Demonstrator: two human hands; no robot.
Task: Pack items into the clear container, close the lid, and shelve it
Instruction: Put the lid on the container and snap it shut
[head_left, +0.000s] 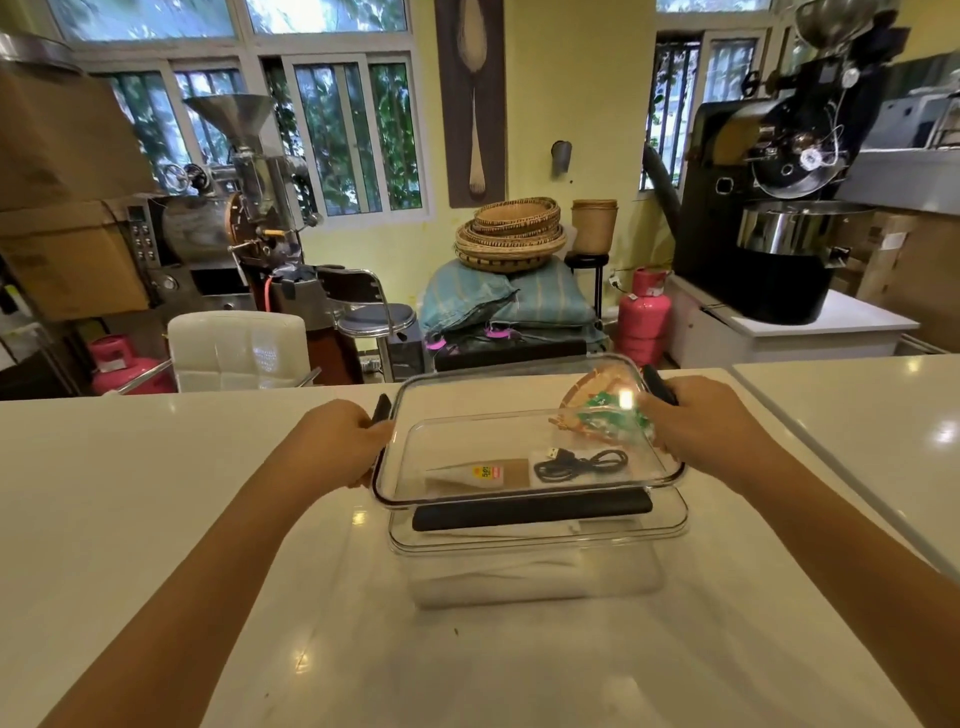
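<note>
Container (535, 566) sits on the white counter (156, 467) between both hands, its lid (519, 457) held above the rim and not yet seated. Left hand (345, 441) grips the lid's left edge by a black latch (382, 408). Beneath the lid, glue tube (478, 474) and black cable (579, 464) lie inside. Right hand (691, 431) grips the opposite edge; its fingers are probably curled under, glare hides them. Uneven lowering could skew the lid or pinch the packet (602, 413) beside that hand.
</note>
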